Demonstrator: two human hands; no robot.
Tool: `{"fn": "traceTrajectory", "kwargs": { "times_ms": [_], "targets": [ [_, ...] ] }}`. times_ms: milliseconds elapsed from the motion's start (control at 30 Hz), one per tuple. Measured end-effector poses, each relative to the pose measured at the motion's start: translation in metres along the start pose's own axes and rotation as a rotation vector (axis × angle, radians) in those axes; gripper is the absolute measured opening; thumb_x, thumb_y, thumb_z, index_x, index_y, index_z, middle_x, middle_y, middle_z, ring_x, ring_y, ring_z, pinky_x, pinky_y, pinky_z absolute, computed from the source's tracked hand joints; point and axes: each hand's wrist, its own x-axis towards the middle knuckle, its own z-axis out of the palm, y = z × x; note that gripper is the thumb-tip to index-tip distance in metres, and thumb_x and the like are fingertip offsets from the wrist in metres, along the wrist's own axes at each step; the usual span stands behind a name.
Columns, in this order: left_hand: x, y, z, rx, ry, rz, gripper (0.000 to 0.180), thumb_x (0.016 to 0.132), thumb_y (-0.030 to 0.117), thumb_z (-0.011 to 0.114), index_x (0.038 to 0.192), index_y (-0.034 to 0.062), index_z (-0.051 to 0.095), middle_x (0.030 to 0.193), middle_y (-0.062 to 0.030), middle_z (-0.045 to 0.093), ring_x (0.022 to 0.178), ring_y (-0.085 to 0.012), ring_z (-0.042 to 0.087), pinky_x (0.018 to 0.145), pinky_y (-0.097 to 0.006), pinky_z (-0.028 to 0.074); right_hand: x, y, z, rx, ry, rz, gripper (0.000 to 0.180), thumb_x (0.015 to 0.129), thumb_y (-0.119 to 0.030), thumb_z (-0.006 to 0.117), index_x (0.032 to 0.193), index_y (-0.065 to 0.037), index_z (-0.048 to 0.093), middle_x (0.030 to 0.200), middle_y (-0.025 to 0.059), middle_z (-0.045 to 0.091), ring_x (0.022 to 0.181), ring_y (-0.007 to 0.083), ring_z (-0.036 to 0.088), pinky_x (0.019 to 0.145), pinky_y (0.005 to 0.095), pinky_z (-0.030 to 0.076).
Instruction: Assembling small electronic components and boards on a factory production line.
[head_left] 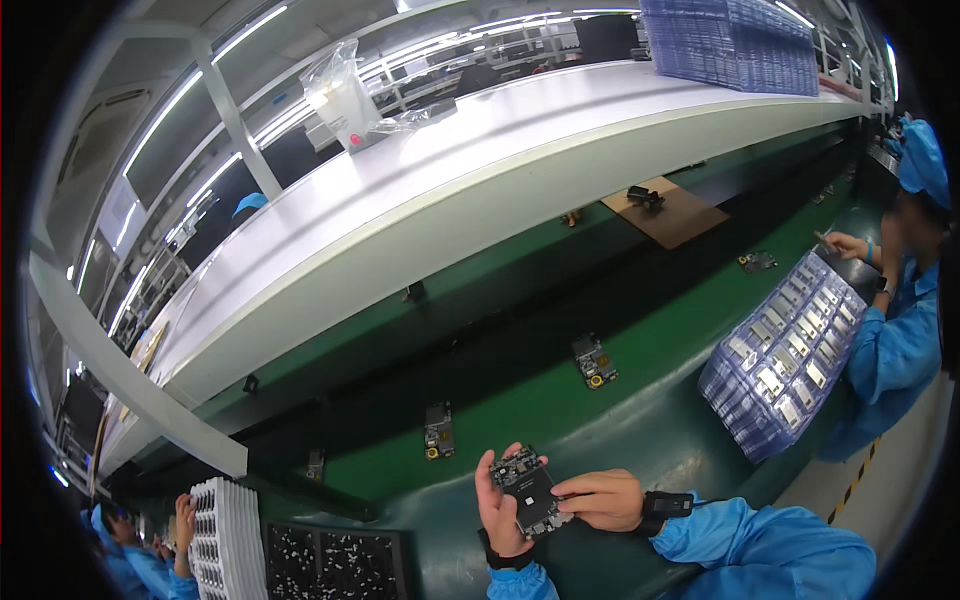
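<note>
While gripped, circuit board (528, 489) between both hands.

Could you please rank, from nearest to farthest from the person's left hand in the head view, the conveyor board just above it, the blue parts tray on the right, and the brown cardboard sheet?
1. Conveyor board, just above the left hand.
2. Blue parts tray, right.
3. Brown cardboard sheet, far upper right.

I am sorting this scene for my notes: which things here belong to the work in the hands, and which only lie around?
In hand:
- small dark rectangular circuit board, held by left hand and right hand

Lying around:
- three similar dark boards on green belt
- clear blue plastic tray of parts
- brown cardboard sheet
- clear plastic bag
</note>
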Motion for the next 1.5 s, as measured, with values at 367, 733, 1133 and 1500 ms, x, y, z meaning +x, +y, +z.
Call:
{"fn": "traceTrajectory", "kwargs": {
  "times_ms": [367, 733, 1133, 1500],
  "targets": [
    [-0.011, 0.003, 0.011, 0.083, -0.016, 0.000, 0.099, 0.078, 0.047, 0.082, 0.150, 0.0058, 0.027, 0.142, -0.0229, 0.045, 0.112, -0.0343, 0.062, 0.091, -0.044, 0.057, -0.005, -0.013, -0.020, -0.019, -0.039, -0.144, 0.024, 0.064, 0.002, 0.077, 0.086, -0.007, 0.072, 0.105, 0.0106, 0.073, 0.084, 0.0266, 0.073, 0.063, 0.0333, 0.058],
    [-0.013, -0.001, 0.017, 0.176, -0.132, -0.101, 0.098, 0.076, 0.075, 0.064, 0.139, 0.0036, 0.041, 0.136, -0.0234, 0.048, 0.111, -0.0361, 0.062, 0.090, -0.046, 0.057, 0.000, -0.032, -0.028, -0.010, -0.002, -0.067, 0.030, 0.058, 0.001, 0.080, 0.087, -0.008, 0.074, 0.100, 0.0078, 0.072, 0.077, 0.0236, 0.071, 0.059, 0.0309, 0.055],
    [-0.009, -0.025, 0.007, 0.215, -0.103, -0.150, 0.082, 0.095, 0.071, 0.036, 0.135, -0.0010, 0.038, 0.136, -0.0240, 0.047, 0.113, -0.0384, 0.061, 0.098, -0.049, 0.050, 0.022, -0.010, -0.037, -0.060, -0.078, -0.007, 0.027, 0.067, -0.001, 0.080, 0.092, -0.006, 0.073, 0.089, 0.0092, 0.072, 0.070, 0.0238, 0.069, 0.059, 0.0324, 0.054],
    [-0.011, -0.039, -0.010, 0.273, 0.358, -0.309, 0.061, 0.103, 0.057, 0.036, 0.143, 0.0109, 0.035, 0.135, -0.0199, 0.050, 0.104, -0.0366, 0.063, 0.091, -0.049, 0.054, 0.019, 0.163, 0.001, 0.943, 0.672, 1.113, 0.027, 0.094, -0.014, 0.066, 0.103, 0.011, 0.061, 0.099, 0.0152, 0.066, 0.087, 0.0225, 0.069, 0.078, 0.0294, 0.061]
  ]
}}
